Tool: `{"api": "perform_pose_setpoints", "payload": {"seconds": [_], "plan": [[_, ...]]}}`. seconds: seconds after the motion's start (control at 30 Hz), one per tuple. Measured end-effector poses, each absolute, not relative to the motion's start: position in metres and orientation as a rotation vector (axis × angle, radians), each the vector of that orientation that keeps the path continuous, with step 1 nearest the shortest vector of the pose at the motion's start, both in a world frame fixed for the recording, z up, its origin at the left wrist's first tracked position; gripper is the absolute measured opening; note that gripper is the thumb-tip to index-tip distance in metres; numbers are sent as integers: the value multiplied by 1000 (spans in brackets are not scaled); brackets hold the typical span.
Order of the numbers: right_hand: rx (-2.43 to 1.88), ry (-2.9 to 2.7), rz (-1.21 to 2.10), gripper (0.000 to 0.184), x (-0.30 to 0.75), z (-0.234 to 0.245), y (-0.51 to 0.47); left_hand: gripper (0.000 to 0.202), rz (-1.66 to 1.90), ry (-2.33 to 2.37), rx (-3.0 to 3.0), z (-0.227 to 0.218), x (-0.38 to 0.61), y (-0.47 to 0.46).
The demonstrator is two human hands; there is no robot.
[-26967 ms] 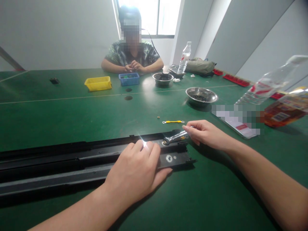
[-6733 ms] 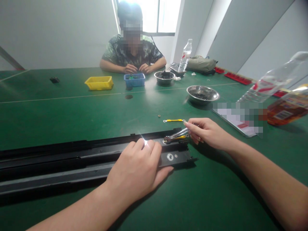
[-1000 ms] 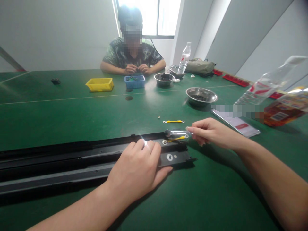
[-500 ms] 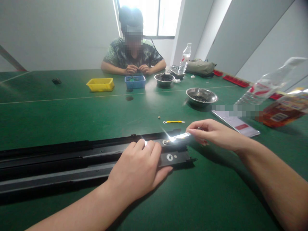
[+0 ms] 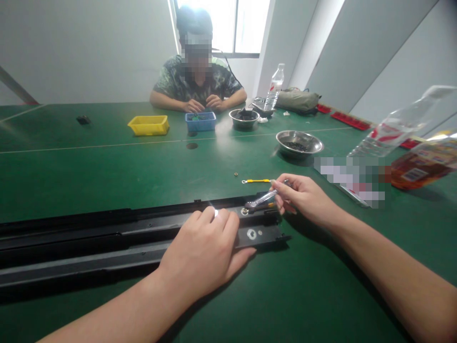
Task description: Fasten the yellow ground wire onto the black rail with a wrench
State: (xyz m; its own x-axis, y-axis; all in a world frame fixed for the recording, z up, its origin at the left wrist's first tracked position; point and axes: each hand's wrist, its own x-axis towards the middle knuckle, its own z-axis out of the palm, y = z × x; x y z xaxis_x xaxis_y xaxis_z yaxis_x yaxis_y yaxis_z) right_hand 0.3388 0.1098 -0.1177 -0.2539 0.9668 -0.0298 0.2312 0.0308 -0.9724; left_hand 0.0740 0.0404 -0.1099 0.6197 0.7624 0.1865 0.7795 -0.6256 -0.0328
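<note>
A long black metal rail (image 5: 146, 255) lies across the table, running from the left edge to just right of centre. My left hand (image 5: 202, 245) is closed over it near its right end, fingers across the top and thumb along the near side. In my right hand (image 5: 303, 194) is a shiny wrench (image 5: 263, 197), pinched between thumb and fingers. The wrench's tip is at a small nut (image 5: 244, 211) on the rail. A bit of yellow shows below the wrench. Nearer me, a round washer-like ring (image 5: 252, 234) sits on the rail's end.
Beyond the rail lie a yellow wire with ring terminals (image 5: 257, 181) and a tiny brass nut (image 5: 236, 174). A steel bowl (image 5: 280, 146), yellow bin (image 5: 148, 126) and blue bin (image 5: 200, 125) stand farther back. Bottles (image 5: 389, 126) are at right. A person (image 5: 200, 85) sits opposite.
My right hand has moved slightly left and swung the wrench's handle away from me, around the nut. My left hand stays on the rail. The person's hands opposite have parted slightly.
</note>
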Motion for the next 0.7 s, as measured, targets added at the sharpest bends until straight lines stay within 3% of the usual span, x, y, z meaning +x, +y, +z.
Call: {"api": "perform_pose_setpoints", "payload": {"seconds": [0.7], "plan": [[-1303,-1576,1278,40,336,-121,110,43,-227,-1300,-2714,-112,76,42]]}}
